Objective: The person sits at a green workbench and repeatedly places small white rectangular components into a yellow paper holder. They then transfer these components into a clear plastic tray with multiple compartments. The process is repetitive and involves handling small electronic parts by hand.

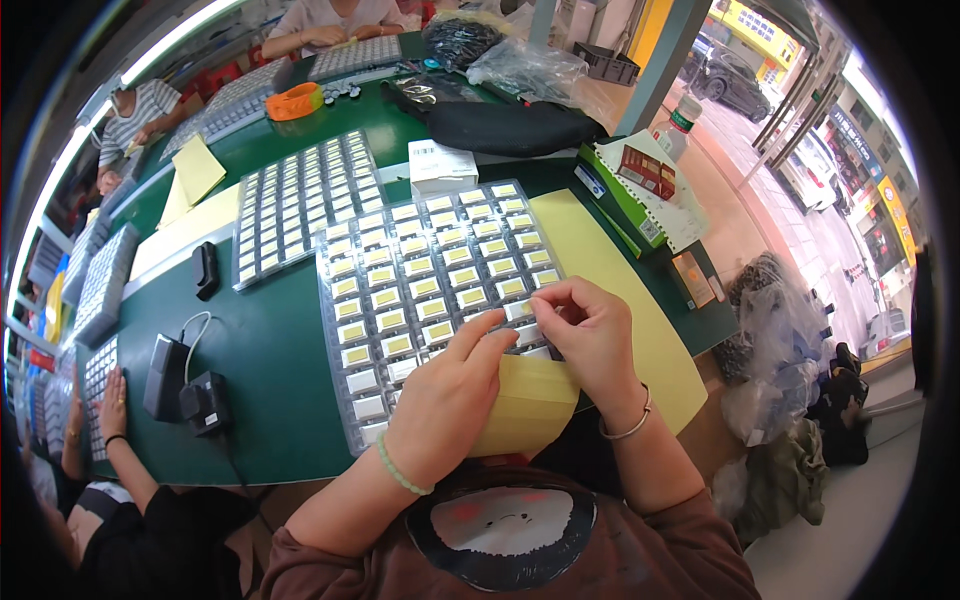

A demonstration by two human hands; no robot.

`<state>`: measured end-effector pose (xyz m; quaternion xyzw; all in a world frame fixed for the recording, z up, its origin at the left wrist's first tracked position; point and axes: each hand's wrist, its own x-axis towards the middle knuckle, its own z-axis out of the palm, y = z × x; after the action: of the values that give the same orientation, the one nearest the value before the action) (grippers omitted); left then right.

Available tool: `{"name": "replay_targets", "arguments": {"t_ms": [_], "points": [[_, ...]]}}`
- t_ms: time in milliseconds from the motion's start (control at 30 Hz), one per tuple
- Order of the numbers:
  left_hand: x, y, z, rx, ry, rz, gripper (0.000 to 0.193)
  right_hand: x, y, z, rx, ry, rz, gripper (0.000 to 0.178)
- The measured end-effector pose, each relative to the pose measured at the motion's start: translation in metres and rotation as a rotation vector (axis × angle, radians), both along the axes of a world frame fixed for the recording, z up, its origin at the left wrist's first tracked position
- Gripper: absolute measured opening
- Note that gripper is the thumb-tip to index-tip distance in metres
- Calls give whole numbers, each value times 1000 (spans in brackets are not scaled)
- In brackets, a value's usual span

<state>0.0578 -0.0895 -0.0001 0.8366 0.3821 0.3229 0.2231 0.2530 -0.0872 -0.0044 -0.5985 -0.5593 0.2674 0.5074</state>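
Note:
A clear plastic tray (343, 400) lies before me, filled with rows of small white blocks. Most blocks carry a yellow rectangle (437, 333) on top; several near the front edge, such as the white block (362, 382), are plain. My left hand (445, 395) is closed on a curved yellow sheet (530, 395) at the tray's front right, its fingertips over the front rows. At the tray's right side my right hand (590, 325) has thumb and forefinger pinched together above a block. Whatever sits in that pinch is too small to make out.
Behind stands a second filled tray (300, 200), beside a white box (442, 168) and a black pouch (510, 130). Black adapters (205, 402) lie left on the green table (270, 330). A co-worker's hand (112, 405) rests by another tray. Yellow paper (590, 250) lies right.

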Motion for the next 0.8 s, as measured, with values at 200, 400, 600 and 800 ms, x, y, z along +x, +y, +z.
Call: {"name": "replay_targets", "arguments": {"t_ms": [200, 400, 600, 800], "points": [[4, 1, -4, -32, 52, 1, 33, -8, 2, -3, -56, -86, -68, 7], [3, 0, -3, -8, 70, -20, 36, -13, 4, -6, -23, -179, -100, 7], [3, 1, -3, 12, 58, -27, 38, -14, 2, -6, 4, -188, -99, 6], [4, 1, -3, 31, 67, -39, 38, -17, 2, -9, 51, -208, -107, 6]]}}
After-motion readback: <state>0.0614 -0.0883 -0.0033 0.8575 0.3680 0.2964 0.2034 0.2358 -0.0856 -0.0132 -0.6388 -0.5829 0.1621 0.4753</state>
